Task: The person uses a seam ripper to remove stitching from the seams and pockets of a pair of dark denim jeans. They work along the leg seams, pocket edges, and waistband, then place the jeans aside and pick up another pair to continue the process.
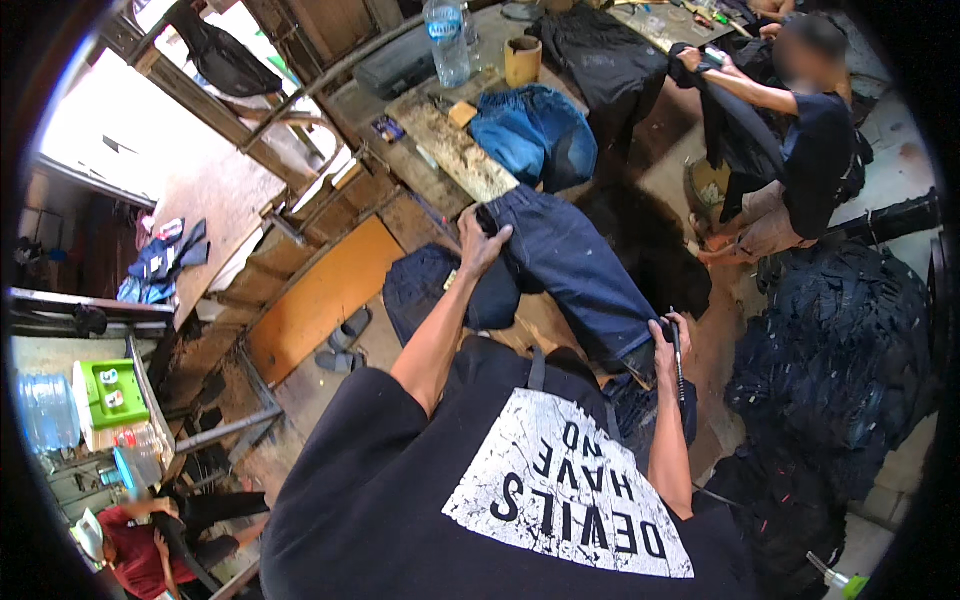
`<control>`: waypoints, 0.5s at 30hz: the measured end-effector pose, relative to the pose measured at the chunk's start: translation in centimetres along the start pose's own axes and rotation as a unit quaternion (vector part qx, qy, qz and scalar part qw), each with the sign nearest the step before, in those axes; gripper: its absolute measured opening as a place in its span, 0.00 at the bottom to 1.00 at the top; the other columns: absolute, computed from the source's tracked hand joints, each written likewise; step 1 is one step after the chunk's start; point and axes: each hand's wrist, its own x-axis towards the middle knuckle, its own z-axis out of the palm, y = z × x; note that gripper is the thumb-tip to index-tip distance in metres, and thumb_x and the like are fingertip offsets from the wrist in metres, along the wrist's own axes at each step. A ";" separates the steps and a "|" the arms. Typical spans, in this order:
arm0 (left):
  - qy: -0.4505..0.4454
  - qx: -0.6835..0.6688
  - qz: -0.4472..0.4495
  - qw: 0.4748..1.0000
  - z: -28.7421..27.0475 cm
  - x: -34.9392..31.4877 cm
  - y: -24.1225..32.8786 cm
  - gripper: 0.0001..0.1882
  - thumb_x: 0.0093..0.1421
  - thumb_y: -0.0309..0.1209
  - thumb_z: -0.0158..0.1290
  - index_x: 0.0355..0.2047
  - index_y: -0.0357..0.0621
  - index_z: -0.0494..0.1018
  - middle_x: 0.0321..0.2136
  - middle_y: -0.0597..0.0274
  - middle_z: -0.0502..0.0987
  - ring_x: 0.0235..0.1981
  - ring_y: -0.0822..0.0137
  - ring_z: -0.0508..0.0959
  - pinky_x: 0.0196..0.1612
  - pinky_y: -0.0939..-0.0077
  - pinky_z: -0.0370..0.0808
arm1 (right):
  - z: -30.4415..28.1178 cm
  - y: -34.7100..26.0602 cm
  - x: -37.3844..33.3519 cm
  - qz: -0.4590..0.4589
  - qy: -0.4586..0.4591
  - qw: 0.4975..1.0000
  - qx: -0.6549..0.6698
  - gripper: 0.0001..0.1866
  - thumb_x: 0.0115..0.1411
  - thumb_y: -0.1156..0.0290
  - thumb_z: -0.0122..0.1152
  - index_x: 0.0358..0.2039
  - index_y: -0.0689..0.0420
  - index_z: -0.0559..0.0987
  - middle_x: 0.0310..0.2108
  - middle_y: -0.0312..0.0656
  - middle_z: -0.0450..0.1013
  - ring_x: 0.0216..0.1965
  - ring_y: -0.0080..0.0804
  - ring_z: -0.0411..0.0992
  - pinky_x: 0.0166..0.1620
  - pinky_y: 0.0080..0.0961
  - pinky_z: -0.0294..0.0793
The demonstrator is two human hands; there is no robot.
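Note:
Dark blue denim trousers (575, 265) stretch across the end of a narrow wooden board, waistband toward the left and leg hem toward the right. My left hand (482, 242) is closed on the waistband, thumb on top. At the hem, my right hand (668, 345) grips a slim black hand tool (677, 350) with a thin tip and a coiled cord running down along my forearm. Its exact kind I cannot make out. The fingers of that hand also rest near the hem; whether they pinch the cloth is hidden.
Blue denim (535, 130) lies farther along the board (470, 165), near a water bottle (447, 45) and a tan cup (522, 60). Dark cloth scraps (830, 350) heap at right. A co-worker (800, 130) handles black cloth; another person (140, 545) sits lower left.

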 end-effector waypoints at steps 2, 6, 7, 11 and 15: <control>-0.015 0.038 -0.025 0.999 -1.4 0.3 0.5 0.56 0.52 0.47 0.77 0.72 0.40 0.58 0.64 0.38 0.70 0.67 0.43 0.72 0.70 0.52 0.71 | 0.3 0.2 0.5 -0.002 0.015 1.000 -0.024 0.20 0.57 0.72 0.79 0.49 0.55 0.82 0.42 0.43 0.84 0.45 0.34 0.82 0.53 0.30 0.78; -0.073 0.071 -0.043 0.994 -4.3 1.3 3.5 0.47 0.51 0.50 0.77 0.64 0.41 0.70 0.55 0.41 0.80 0.60 0.44 0.77 0.65 0.54 0.74 | 0.5 0.7 0.8 0.013 -0.006 1.000 -0.020 0.18 0.57 0.73 0.78 0.48 0.55 0.83 0.39 0.41 0.83 0.42 0.32 0.81 0.51 0.32 0.78; -0.091 0.111 -0.004 0.990 -5.1 1.3 4.2 0.42 0.52 0.50 0.77 0.60 0.41 0.73 0.52 0.43 0.81 0.57 0.44 0.77 0.63 0.53 0.75 | 0.0 1.0 0.7 0.032 -0.004 0.999 -0.003 0.18 0.57 0.73 0.78 0.47 0.55 0.83 0.37 0.39 0.82 0.41 0.30 0.80 0.50 0.31 0.77; -0.138 0.173 0.172 0.960 -6.5 -0.7 6.1 0.22 0.56 0.47 0.74 0.38 0.42 0.81 0.37 0.53 0.83 0.44 0.50 0.79 0.50 0.55 0.76 | -5.9 3.5 -0.5 0.056 -0.032 0.998 0.012 0.18 0.55 0.73 0.79 0.45 0.55 0.83 0.35 0.34 0.77 0.39 0.27 0.74 0.48 0.27 0.75; -0.117 0.197 0.317 0.920 -0.4 -7.2 9.3 0.17 0.57 0.40 0.70 0.37 0.44 0.78 0.36 0.57 0.80 0.42 0.50 0.78 0.49 0.56 0.74 | -14.9 9.6 -1.4 0.078 -0.073 0.994 -0.021 0.14 0.57 0.74 0.77 0.43 0.58 0.83 0.37 0.34 0.77 0.39 0.28 0.74 0.48 0.29 0.75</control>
